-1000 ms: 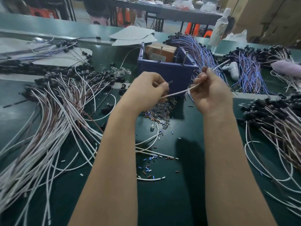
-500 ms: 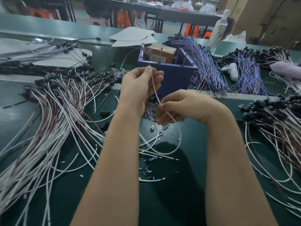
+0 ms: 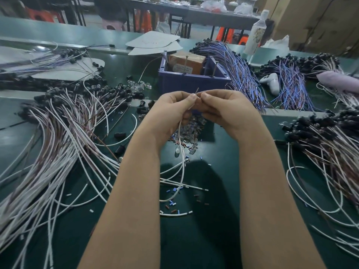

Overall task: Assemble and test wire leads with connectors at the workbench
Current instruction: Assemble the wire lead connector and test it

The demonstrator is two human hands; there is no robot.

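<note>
My left grip and right grip meet fingertip to fingertip. Both are pinched tight on the upper end of one white wire, just in front of the blue box. The wire's bare tip pokes up between my thumbs. The rest hangs from the left grip and curls onto the green worktop. Below my hands, in front of the box, lies a heap of clear bulbs. Left of the box sprawl white and brown leads with black caps, and right of it lie blue leads.
</note>
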